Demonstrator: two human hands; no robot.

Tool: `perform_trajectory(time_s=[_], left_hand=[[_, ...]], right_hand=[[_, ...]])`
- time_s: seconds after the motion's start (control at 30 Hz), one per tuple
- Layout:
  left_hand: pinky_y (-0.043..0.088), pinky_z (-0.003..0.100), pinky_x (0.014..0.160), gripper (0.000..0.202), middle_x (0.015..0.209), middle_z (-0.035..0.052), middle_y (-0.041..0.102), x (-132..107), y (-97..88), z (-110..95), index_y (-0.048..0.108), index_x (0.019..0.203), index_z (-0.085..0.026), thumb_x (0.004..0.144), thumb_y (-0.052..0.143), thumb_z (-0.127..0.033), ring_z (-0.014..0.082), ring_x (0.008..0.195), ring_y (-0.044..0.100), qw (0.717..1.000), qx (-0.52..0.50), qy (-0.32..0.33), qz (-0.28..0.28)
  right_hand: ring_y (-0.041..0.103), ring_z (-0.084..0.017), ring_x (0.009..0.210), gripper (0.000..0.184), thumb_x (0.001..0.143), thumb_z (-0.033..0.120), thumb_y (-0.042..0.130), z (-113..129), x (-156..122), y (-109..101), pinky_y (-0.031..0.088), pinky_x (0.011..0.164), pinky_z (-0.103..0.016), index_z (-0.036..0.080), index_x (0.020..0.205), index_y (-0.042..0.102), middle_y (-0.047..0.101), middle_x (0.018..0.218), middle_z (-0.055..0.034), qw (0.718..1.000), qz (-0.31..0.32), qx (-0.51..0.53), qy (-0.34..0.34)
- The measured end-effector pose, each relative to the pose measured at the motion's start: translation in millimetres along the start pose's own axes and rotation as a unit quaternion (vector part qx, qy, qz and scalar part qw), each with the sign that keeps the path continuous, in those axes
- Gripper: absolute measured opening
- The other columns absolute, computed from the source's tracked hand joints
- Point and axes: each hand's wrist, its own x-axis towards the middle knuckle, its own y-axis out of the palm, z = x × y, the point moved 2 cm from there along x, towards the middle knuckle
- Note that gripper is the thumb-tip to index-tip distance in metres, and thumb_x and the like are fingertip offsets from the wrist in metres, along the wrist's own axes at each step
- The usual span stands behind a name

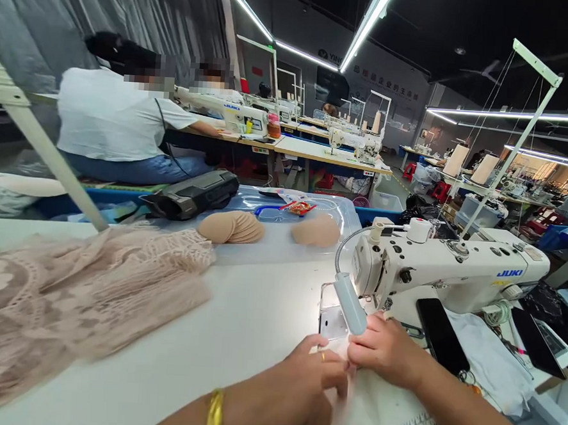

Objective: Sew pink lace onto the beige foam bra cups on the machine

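Observation:
Close to the needle area of a white sewing machine (454, 268), my right hand (388, 350) has its fingers pinched together on pale pink fabric (342, 402). My left hand (312, 384), with a ring and a gold bracelet, is curled on the same fabric just to the left. Its fingertips nearly meet the right hand's. A small lamp (350, 303) on a bendable neck hangs over the fingers and hides the needle. Most of the fabric is blurred or covered by my hands. A metal plate (333, 323) shows left of the lamp.
Beige lace fabric (91, 290) spreads over the table's left side. Stacked beige round pads (231, 227) and another blurred pad pile (316, 230) lie at the back. A black phone (442, 336) and white cloth (489, 356) lie right. A person in a white shirt (111, 118) sits ahead.

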Motion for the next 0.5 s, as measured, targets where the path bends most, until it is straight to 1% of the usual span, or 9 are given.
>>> perform_trajectory(time_s=[0.03, 0.07, 0.1, 0.17, 0.23, 0.27, 0.33, 0.4, 0.5], left_hand=[[0.029, 0.046, 0.115, 0.028, 0.114, -0.0048, 0.072, 4, 0.3, 9, 0.070, 0.070, -0.025, 0.068, 0.070, 0.002, 0.0207, 0.106, 0.069, 1.000, 0.028, -0.010, 0.004], [0.029, 0.046, 0.115, 0.029, 0.116, -0.0043, 0.072, 7, 1.0, 17, 0.072, 0.073, -0.026, 0.067, 0.070, 0.003, 0.0204, 0.106, 0.070, 0.999, 0.036, -0.023, 0.009], [0.029, 0.046, 0.116, 0.029, 0.118, -0.0038, 0.071, 8, 1.8, 24, 0.074, 0.074, -0.027, 0.068, 0.071, 0.001, 0.0207, 0.105, 0.070, 0.999, 0.037, -0.037, 0.012], [0.026, 0.050, 0.118, 0.025, 0.119, -0.0033, 0.071, 7, 4.4, 32, 0.075, 0.074, -0.029, 0.072, 0.073, -0.005, 0.0214, 0.103, 0.070, 0.998, 0.027, -0.056, 0.008], [0.022, 0.053, 0.119, 0.019, 0.118, -0.0038, 0.070, 6, 7.8, 37, 0.075, 0.072, -0.030, 0.076, 0.074, -0.012, 0.0224, 0.102, 0.069, 0.998, 0.014, -0.055, -0.005], [0.021, 0.054, 0.118, 0.018, 0.117, -0.0041, 0.070, 5, 9.5, 38, 0.074, 0.071, -0.031, 0.077, 0.074, -0.014, 0.0226, 0.102, 0.069, 0.999, 0.010, -0.049, -0.014], [0.024, 0.051, 0.115, 0.016, 0.114, -0.0044, 0.071, 5, 12.2, 41, 0.074, 0.071, -0.032, 0.079, 0.074, -0.018, 0.0217, 0.099, 0.069, 0.999, 0.009, -0.033, -0.029], [0.027, 0.046, 0.111, 0.015, 0.112, -0.0046, 0.072, 5, 13.4, 44, 0.072, 0.071, -0.030, 0.082, 0.072, -0.021, 0.0200, 0.094, 0.069, 0.998, 0.017, -0.024, -0.047], [0.027, 0.043, 0.107, 0.014, 0.108, -0.0054, 0.073, 6, 12.4, 47, 0.070, 0.070, -0.029, 0.082, 0.071, -0.022, 0.0169, 0.086, 0.067, 0.997, 0.023, -0.013, -0.074]], right_hand=[[0.054, -0.019, 0.083, 0.024, 0.102, 0.011, 0.057, -4, 2, 3, 0.039, 0.071, -0.030, 0.022, 0.082, 0.064, 0.069, 0.079, -0.0009, 0.999, -0.002, -0.045, -0.015], [0.054, -0.019, 0.084, 0.024, 0.100, 0.008, 0.059, -6, 3, 6, 0.039, 0.070, -0.029, 0.022, 0.080, 0.061, 0.067, 0.078, -0.0005, 0.998, -0.010, -0.063, -0.016], [0.055, -0.019, 0.086, 0.023, 0.097, 0.006, 0.060, -8, 2, 7, 0.039, 0.071, -0.029, 0.021, 0.080, 0.060, 0.067, 0.078, -0.0003, 0.998, -0.017, -0.060, -0.008], [0.058, -0.018, 0.090, 0.023, 0.093, -0.001, 0.057, -8, -4, 7, 0.040, 0.075, -0.028, 0.021, 0.086, 0.062, 0.069, 0.084, -0.0004, 0.999, -0.023, -0.028, 0.004], [0.058, -0.018, 0.089, 0.026, 0.090, -0.003, 0.052, -7, -9, 3, 0.040, 0.077, -0.029, 0.021, 0.092, 0.063, 0.069, 0.086, -0.0002, 1.000, -0.022, 0.006, 0.007], [0.058, -0.018, 0.087, 0.027, 0.090, -0.004, 0.051, -7, -11, 2, 0.040, 0.076, -0.029, 0.021, 0.092, 0.063, 0.069, 0.087, -0.0004, 1.000, -0.022, 0.017, 0.012], [0.057, -0.018, 0.084, 0.027, 0.089, -0.003, 0.050, -8, -12, 0, 0.040, 0.074, -0.029, 0.021, 0.089, 0.062, 0.070, 0.086, -0.0007, 0.999, -0.022, 0.020, 0.024], [0.056, -0.018, 0.082, 0.027, 0.088, -0.002, 0.050, -10, -11, 0, 0.041, 0.076, -0.030, 0.022, 0.089, 0.063, 0.071, 0.086, -0.0007, 0.999, -0.022, 0.015, 0.037], [0.057, -0.019, 0.082, 0.029, 0.084, -0.002, 0.051, -12, -9, 1, 0.042, 0.080, -0.031, 0.023, 0.091, 0.065, 0.073, 0.091, -0.0003, 0.998, -0.017, 0.009, 0.053]])
